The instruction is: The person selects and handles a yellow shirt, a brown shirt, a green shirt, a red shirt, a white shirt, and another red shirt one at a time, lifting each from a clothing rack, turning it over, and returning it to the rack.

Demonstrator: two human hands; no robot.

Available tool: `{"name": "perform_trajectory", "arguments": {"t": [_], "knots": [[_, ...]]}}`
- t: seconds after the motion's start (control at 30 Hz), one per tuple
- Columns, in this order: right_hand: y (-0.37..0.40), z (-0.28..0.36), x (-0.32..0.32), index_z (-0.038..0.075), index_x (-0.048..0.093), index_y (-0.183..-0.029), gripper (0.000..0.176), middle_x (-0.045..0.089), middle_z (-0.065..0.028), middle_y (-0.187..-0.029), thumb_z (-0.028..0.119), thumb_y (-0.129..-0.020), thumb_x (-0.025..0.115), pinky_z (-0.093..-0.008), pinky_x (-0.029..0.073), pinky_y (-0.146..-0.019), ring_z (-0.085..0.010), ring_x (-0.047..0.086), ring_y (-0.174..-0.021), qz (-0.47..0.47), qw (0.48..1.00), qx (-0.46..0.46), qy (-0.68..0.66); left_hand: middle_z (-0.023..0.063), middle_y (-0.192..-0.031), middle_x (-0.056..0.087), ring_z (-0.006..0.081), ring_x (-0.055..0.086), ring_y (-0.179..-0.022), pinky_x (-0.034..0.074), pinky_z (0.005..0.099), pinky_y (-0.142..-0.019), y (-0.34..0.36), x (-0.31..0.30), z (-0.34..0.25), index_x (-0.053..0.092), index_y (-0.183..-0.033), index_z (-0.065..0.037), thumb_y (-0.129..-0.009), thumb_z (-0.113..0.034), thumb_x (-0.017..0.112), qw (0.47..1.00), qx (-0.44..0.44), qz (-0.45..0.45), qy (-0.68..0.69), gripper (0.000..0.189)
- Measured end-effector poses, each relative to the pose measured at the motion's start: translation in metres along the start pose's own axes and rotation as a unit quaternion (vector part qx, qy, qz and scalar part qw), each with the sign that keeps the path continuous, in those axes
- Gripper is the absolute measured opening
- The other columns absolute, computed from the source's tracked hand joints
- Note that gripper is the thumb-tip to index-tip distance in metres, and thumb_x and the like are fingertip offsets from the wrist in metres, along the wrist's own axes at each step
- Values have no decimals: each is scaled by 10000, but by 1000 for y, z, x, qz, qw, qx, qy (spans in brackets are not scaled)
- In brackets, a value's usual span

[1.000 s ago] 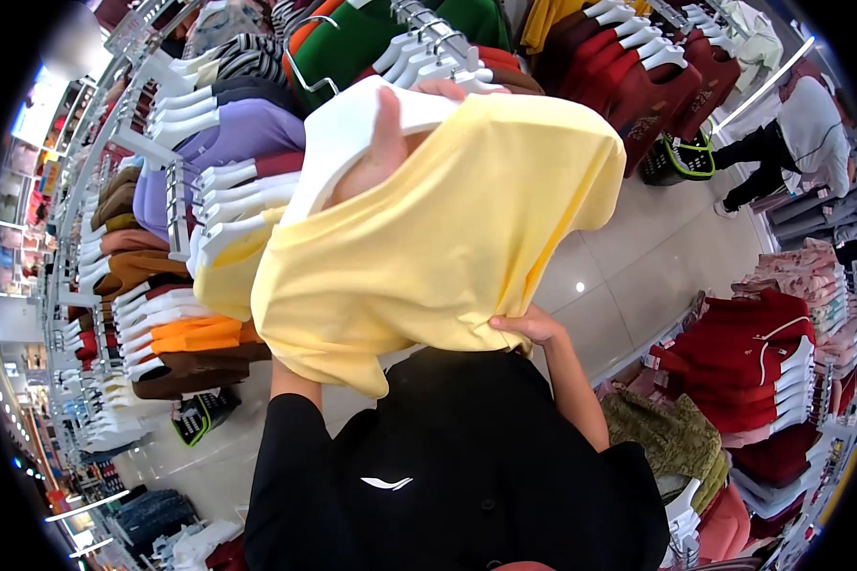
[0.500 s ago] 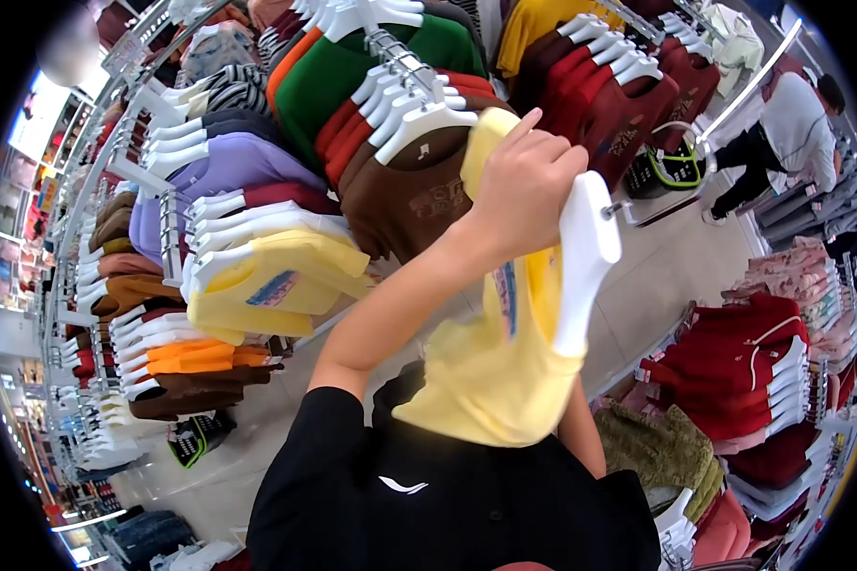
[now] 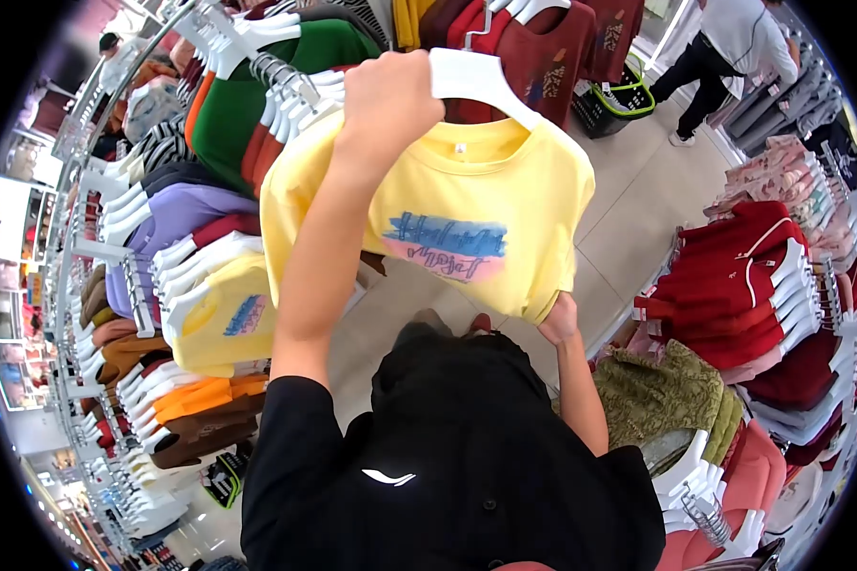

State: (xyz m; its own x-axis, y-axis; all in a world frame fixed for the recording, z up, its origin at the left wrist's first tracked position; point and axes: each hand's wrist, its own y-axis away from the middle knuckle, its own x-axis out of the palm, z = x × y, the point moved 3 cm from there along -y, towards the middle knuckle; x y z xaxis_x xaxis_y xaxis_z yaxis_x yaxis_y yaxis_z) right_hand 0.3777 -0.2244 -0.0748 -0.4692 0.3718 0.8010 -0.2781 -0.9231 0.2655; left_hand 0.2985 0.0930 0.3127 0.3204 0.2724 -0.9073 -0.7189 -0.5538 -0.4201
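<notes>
A yellow shirt [image 3: 543,205] with a blue and pink print hangs spread on a white hanger [image 3: 476,78], front towards me. My left hand [image 3: 388,100] is closed round the hanger's left part, up high, and its forearm crosses the shirt's left side. Lower on the right, my right hand [image 3: 559,320] pinches the shirt's bottom corner. The hanger's metal hook points up beside maroon shirts [image 3: 543,57]. Another yellow shirt [image 3: 221,319] hangs on the rack at the left, below a purple one [image 3: 186,224].
Racks of clothes line the left side. At the right hang red tops [image 3: 724,276] and a green patterned garment [image 3: 652,385]. A black and green basket [image 3: 614,105] stands on the tiled floor [image 3: 628,205] near a person in dark trousers [image 3: 709,71].
The yellow shirt has turned from edge-on to face me. My left hand has moved left with the hanger. My right hand, hidden before, now shows at the shirt's lower corner.
</notes>
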Motion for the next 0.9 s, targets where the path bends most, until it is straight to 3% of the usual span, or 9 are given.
{"name": "perform_trajectory", "arguments": {"t": [0.17, 0.27, 0.37, 0.47, 0.5, 0.73, 0.9], "knots": [[11, 13, 24, 15, 366, -1562, 724, 466, -173, -1561, 558, -1099, 243, -490, 392, -1177, -342, 474, -1421, -47, 994, -32, -89, 201, -879, 743, 401, 728, -833, 568, 475, -744, 1, 22, 13, 740, -953, -42, -771, -141, 657, 998, -57, 23, 20, 223], [15, 1, 16, 1, 399, -1533, 688, 527, -187, -1498, 527, -1089, 381, -459, 445, -1134, -314, 542, -1358, -41, 989, 23, -143, 201, -888, 745, 418, 721, -850, 562, 486, -769, 9, 22, 15, 727, -971, -40, -792, -155, 644, 996, -77, 27, 43, 228], [17, -16, -5, -14, 513, -1441, 617, 638, -168, -1347, 424, -1021, 627, -393, 516, -1023, -255, 639, -1201, -86, 990, 12, 114, 193, -899, 747, 416, 714, -882, 552, 509, -787, 24, 18, 16, 713, -1038, -69, -813, -196, 644, 991, -116, 28, 54, 268], [8, -5, 24, -30, 621, -1308, 525, 704, -122, -1184, 288, -923, 783, -340, 542, -908, -198, 673, -1038, -92, 929, 9, 358, 182, -904, 747, 410, 712, -881, 551, 514, -778, 47, 25, 27, 703, -1081, -100, -814, -206, 655, 987, -160, 24, 19, 292], [4, -7, 27, -43, 664, -1230, 493, 720, -114, -1114, 288, -895, 811, -345, 535, -876, -193, 668, -991, -111, 934, 7, 340, 178, -905, 747, 408, 712, -878, 551, 514, -773, 55, 26, 30, 699, -1092, -112, -812, -207, 659, 984, -176, 23, 5, 298], [-40, -17, 17, -40, 661, -1230, 449, 730, -110, -1081, 327, -976, 717, -346, 527, -859, -188, 661, -988, -163, 896, -21, 413, 142, -900, 752, 383, 717, -860, 560, 491, -778, 100, 21, 46, 710, -1207, -109, -781, -186, 693, 961, -267, -23, 68, 433], [-88, -8, 21, -47, 697, -1160, 426, 739, -104, -1018, 346, -995, 688, -344, 529, -834, -177, 670, -941, -110, 870, 8, 480, 151, -928, 753, 371, 720, -876, 567, 467, -790, 110, 30, 81, 709, -1232, -79, -735, -149, 705, 936, -342, -23, 76, 502]]}}
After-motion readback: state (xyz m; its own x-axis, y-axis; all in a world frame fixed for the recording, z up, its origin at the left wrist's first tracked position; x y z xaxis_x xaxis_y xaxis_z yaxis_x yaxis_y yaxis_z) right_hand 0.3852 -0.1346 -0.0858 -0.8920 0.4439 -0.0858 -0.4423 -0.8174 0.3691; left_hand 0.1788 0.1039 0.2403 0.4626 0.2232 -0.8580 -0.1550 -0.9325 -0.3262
